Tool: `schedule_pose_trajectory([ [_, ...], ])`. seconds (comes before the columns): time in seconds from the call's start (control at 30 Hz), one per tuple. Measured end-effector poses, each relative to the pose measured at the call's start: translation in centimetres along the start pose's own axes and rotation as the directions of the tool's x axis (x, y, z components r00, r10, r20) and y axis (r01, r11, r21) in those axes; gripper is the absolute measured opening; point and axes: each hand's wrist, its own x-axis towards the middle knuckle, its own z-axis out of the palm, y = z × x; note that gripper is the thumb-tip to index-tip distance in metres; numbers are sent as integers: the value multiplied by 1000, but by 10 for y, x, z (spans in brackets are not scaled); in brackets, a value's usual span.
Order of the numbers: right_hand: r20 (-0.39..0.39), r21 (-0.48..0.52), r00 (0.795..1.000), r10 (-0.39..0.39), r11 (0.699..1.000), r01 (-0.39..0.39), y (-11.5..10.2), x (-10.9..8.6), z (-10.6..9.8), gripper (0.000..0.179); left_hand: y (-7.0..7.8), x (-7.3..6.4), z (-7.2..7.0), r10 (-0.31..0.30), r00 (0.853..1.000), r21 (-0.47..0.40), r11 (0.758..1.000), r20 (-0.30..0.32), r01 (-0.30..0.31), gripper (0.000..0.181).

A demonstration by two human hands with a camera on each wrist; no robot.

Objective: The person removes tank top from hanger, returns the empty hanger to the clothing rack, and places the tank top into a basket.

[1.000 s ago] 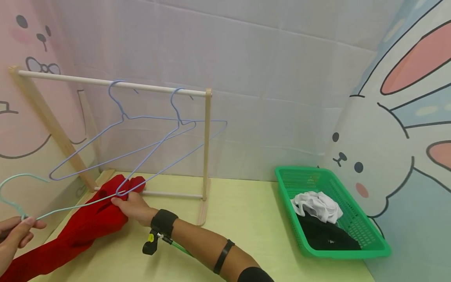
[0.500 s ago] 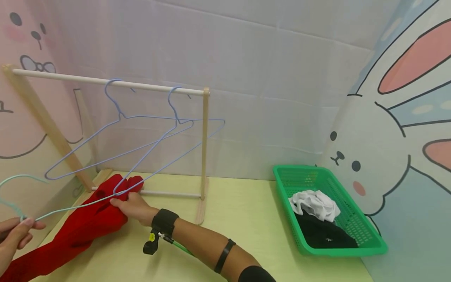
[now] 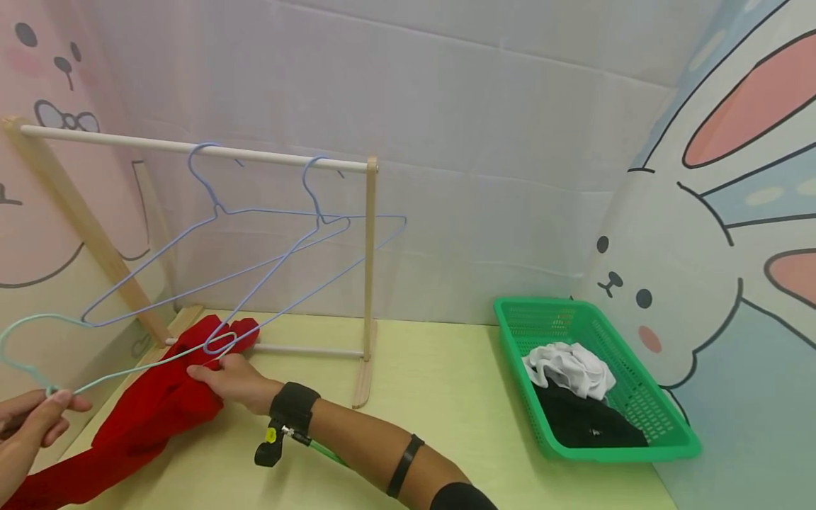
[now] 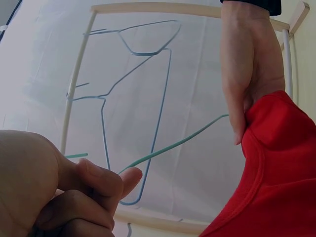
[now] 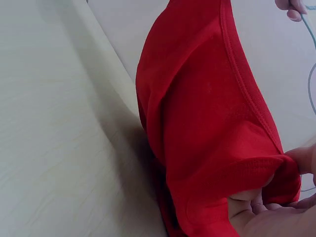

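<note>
In the head view my left hand (image 3: 41,421) pinches a mint-green wire hanger (image 3: 146,366) near the base of its hook. My right hand (image 3: 242,382) grips the edge of a red garment (image 3: 159,404), which drapes toward the lower left corner. The hanger's far end lies in front of the garment, just above my right fingers. From the right wrist, the thumb and fingers (image 5: 252,202) show pinching the garment's seamed edge. The left wrist view has the hanger wire (image 4: 173,144) running from the left hand to the right hand, where its end is hidden.
Two blue hangers (image 3: 207,185) hang on the rod (image 3: 153,145) of a wooden rack, their lower corners close to both hands. A green basket (image 3: 612,455) on the right holds a white cloth (image 3: 567,368) and a black one (image 3: 586,418). Curtained walls enclose the table.
My left hand and the hanger have shifted slightly right. The hanger's far end now shows above my right hand, where it was hidden before. My right hand has moved slightly left, still gripping the garment.
</note>
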Motion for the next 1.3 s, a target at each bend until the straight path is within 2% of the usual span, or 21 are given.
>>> schedule_pose_trajectory([
  [0.2, 18, 10, 1000, 23, 1000, -23, 1, 0, 0, 27, -2, 2, 4, 9, 1000, -48, 999, -6, -9, 61],
  [0.43, 62, 2, 997, 45, 999, -45, -1, -3, -2, 25, 5, 2, 6, 6, 1000, -36, 999, -12, -6, 61],
  [0.63, 76, -45, 995, 71, 997, -68, -5, -7, 2, 26, 9, 4, 7, -27, 1000, -49, 998, -7, 27, 56],
  [0.77, 73, -59, 994, 81, 995, -77, -4, -8, 5, 33, 8, 4, 6, -42, 999, -43, 998, 2, 42, 55],
  [0.97, 79, -70, 994, 74, 995, -69, -2, -9, 6, 47, 8, 5, 6, -29, 999, -34, 999, 16, 29, 57],
  [1.07, 90, -70, 993, 76, 995, -70, -2, -10, 7, 45, 10, 6, 7, -21, 1000, -35, 999, 23, 21, 58],
  [1.3, 118, -129, 990, 71, 990, -56, 3, -12, 12, 44, 13, 5, 6, -50, 998, -4, 999, 39, 50, 60],
])
